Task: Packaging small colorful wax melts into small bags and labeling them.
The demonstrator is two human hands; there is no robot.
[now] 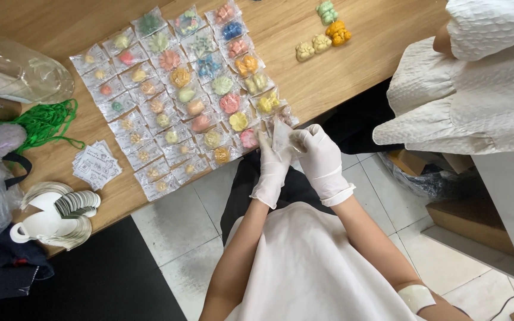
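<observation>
Both my hands wear white gloves and meet at the near edge of a wooden table (352,65). My left hand (272,169) and my right hand (320,157) together pinch a small clear plastic bag (282,134); I cannot tell what is inside it. Just beyond my fingers, rows of clear bags with colourful flower-shaped pieces (185,89) lie flat on the table. Several unbagged bear-shaped pieces (322,35), yellow, orange and green, sit farther back on the right.
Another person in white clothing (471,89) stands at the right. To the left lie small printed cards (96,165), a fan of round stickers (69,205) on a white cup, green cord (46,122) and a clear plastic lid (19,71). Tiled floor below.
</observation>
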